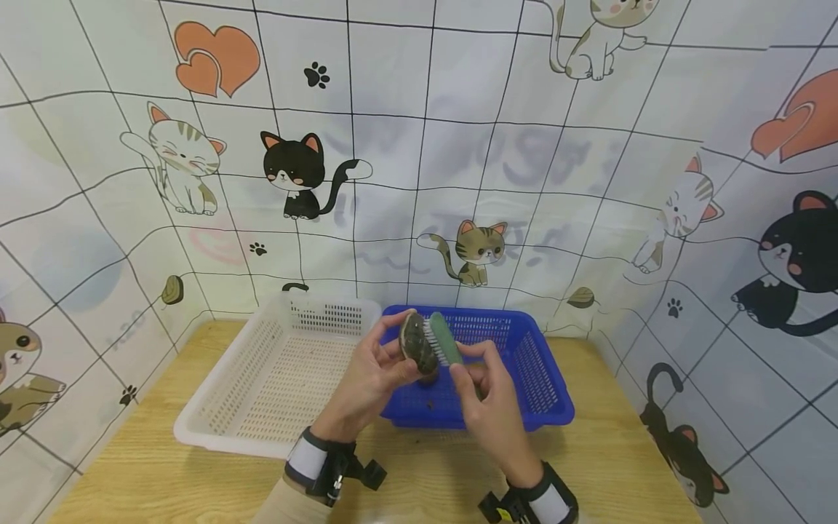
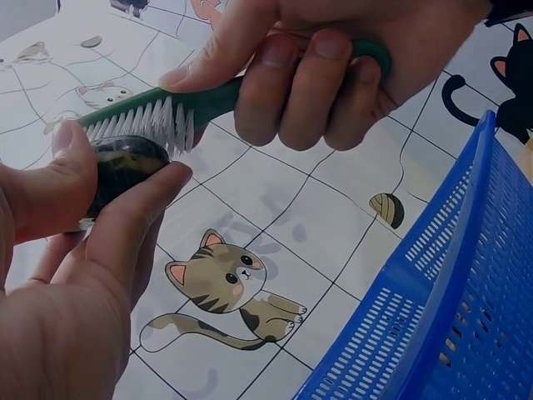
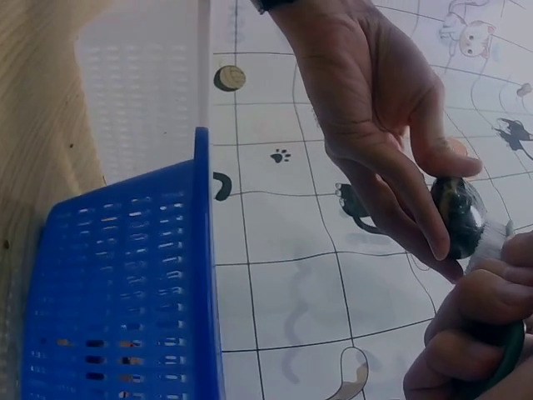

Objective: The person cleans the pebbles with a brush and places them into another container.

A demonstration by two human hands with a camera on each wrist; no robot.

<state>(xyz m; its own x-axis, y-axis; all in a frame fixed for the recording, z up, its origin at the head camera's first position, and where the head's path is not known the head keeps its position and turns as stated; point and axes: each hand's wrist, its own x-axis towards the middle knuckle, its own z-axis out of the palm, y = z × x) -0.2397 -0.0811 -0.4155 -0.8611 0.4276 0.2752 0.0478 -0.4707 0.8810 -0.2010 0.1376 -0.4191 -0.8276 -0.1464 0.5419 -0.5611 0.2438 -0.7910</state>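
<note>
My left hand (image 1: 366, 382) pinches a dark, mottled clam (image 1: 414, 342) between thumb and fingers, above the blue basket (image 1: 471, 420). In the left wrist view the clam (image 2: 125, 171) looks glossy and rounded, with brownish markings. A green-backed scrubbing brush (image 1: 447, 339) is gripped by its handle in my right hand (image 1: 491, 400), the thumb lying along its back. Its white bristles (image 2: 150, 121) meet the clam's upper face. From the right wrist, the clam (image 3: 458, 215) shows between the left thumb and fingers, with most of the brush hidden behind my right fingers.
A white perforated basket (image 1: 225, 378) stands to the left of the blue one on the wooden table (image 1: 419, 473). Inside the blue basket, a brownish rounded thing (image 1: 429, 378) shows partly below the clam. A cat-print tiled sheet (image 1: 406, 160) encloses the back and sides.
</note>
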